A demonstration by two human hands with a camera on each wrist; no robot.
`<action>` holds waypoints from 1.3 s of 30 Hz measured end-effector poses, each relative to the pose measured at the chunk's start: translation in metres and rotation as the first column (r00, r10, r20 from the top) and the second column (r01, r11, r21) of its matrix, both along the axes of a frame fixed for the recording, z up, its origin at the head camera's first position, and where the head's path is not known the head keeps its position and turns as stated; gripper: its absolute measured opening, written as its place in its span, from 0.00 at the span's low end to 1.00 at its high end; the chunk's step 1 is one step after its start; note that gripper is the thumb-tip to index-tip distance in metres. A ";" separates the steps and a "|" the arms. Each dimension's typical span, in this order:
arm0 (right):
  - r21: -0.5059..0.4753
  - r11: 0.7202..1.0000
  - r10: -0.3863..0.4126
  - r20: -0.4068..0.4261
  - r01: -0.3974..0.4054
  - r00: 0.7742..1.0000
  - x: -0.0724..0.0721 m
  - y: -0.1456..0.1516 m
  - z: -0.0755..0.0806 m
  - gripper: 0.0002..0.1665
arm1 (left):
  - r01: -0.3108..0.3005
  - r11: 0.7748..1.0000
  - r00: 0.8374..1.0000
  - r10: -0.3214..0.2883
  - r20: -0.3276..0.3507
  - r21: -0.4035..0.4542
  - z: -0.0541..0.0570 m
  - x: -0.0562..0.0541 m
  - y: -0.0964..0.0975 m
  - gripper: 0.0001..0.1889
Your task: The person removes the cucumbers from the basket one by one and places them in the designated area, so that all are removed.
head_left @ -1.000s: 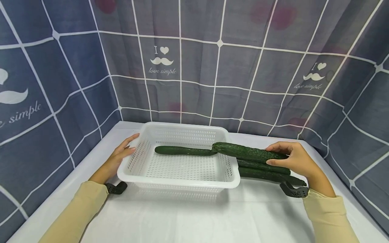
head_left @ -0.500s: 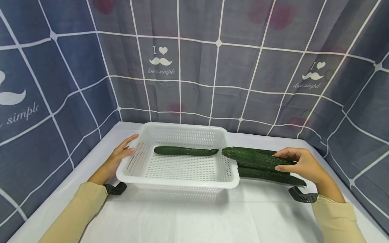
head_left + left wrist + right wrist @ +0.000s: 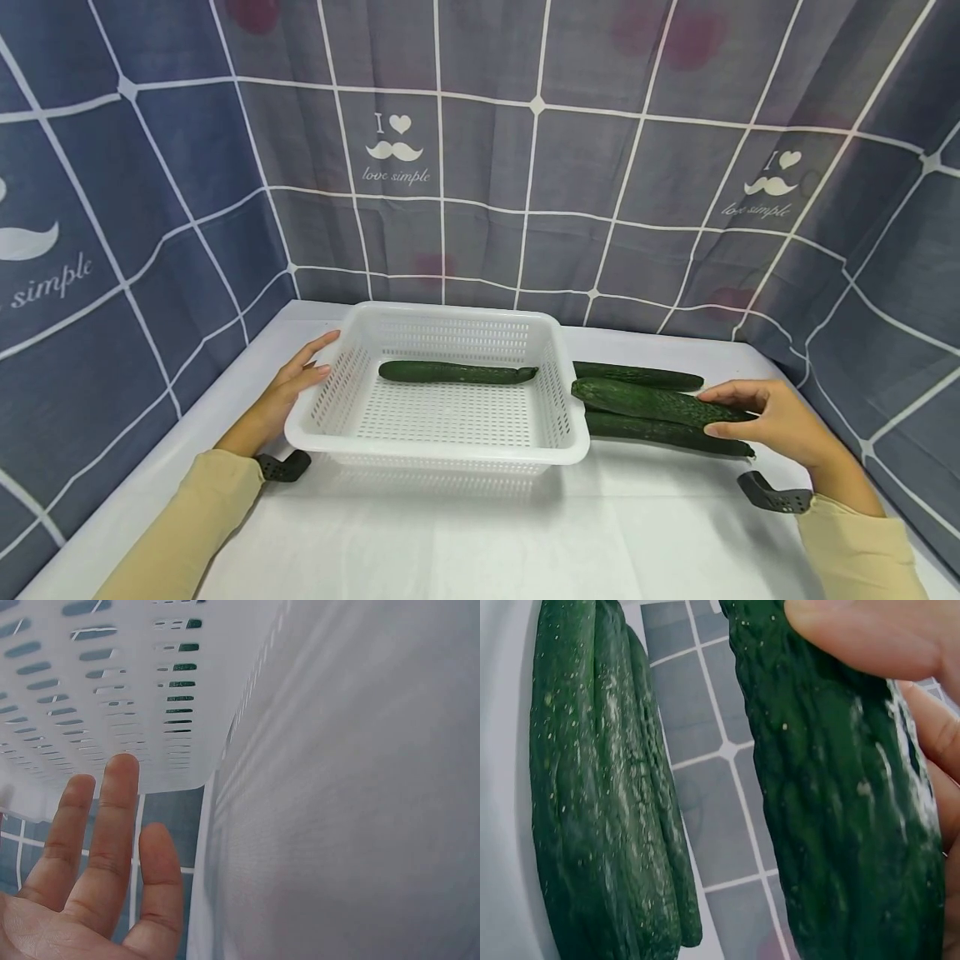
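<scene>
My right hand (image 3: 780, 425) pinches the right end of a dark green cucumber (image 3: 652, 402) between thumb and fingers. In the right wrist view this bumpy cucumber (image 3: 847, 795) is raised apart from the other cucumbers (image 3: 604, 787). Below it in the head view lie a back cucumber (image 3: 645, 377) and a front one (image 3: 667, 433), to the right of a white perforated plastic basket (image 3: 442, 452). One cucumber (image 3: 453, 373) lies crosswise inside the basket. At the basket's left wall is my left hand (image 3: 277, 400); the left wrist view shows its fingers (image 3: 105, 840) extended beside the slotted side.
The basket stands on a white cloth-covered table (image 3: 465, 533). A grey-blue checked curtain (image 3: 487, 167) encloses the back and both sides. Each wrist wears a black camera mount (image 3: 285, 467).
My right hand has moved right and toward me, carrying the cucumber from over the basket's right rim to above the cucumbers beside it. The left hand stays at the basket.
</scene>
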State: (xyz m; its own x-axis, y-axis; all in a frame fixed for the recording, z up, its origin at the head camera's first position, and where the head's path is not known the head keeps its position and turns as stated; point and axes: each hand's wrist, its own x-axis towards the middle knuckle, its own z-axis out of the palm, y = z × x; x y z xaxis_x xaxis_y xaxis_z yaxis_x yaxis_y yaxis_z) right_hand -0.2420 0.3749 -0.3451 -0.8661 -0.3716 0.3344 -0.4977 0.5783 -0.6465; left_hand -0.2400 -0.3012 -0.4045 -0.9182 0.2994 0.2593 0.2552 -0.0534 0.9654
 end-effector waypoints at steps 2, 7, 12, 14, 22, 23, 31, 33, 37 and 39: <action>-0.002 1.000 0.005 0.004 -0.005 1.000 0.001 0.003 -0.001 0.22 | -0.006 1.000 1.000 0.006 0.003 -0.005 0.000 0.000 0.000 0.28; -0.007 1.000 0.003 0.023 -0.003 1.000 0.003 0.010 -0.005 0.22 | -0.003 1.000 1.000 0.003 0.009 0.002 0.000 0.000 0.000 0.28; -0.012 1.000 -0.002 0.049 0.003 0.999 0.004 0.018 -0.011 0.22 | -0.003 1.000 1.000 0.003 0.010 0.000 0.000 0.000 0.000 0.28; -0.007 1.000 -0.005 0.057 0.006 0.998 0.005 0.019 -0.014 0.22 | -0.010 1.000 1.000 0.010 0.011 -0.011 0.001 0.000 0.000 0.28; 0.001 1.000 0.028 0.093 -0.028 0.995 0.004 0.017 -0.024 0.21 | 0.001 1.000 1.000 -0.001 -0.001 0.019 0.000 0.000 0.000 0.28; -0.001 0.999 0.038 0.100 -0.038 0.994 0.004 0.016 -0.025 0.21 | 0.006 1.000 1.000 -0.006 -0.004 0.021 0.000 0.000 -0.001 0.28; 0.013 0.995 0.098 0.090 -0.100 0.991 -0.002 0.006 -0.036 0.21 | 0.036 0.998 0.999 -0.035 -0.021 0.044 -0.002 -0.001 -0.002 0.29; 0.016 0.992 0.120 0.082 -0.122 0.989 -0.003 0.003 -0.040 0.21 | 0.039 0.998 0.999 -0.038 -0.022 0.044 -0.002 -0.001 -0.002 0.29; 0.022 0.988 0.150 0.067 -0.152 0.986 -0.006 -0.004 -0.047 0.21 | 0.036 0.999 0.999 -0.035 -0.020 0.033 -0.002 -0.002 -0.002 0.29; 0.031 0.987 0.158 0.059 -0.160 0.986 -0.007 -0.006 -0.050 0.21 | 0.033 0.999 0.999 -0.033 -0.018 0.028 -0.002 -0.002 -0.002 0.29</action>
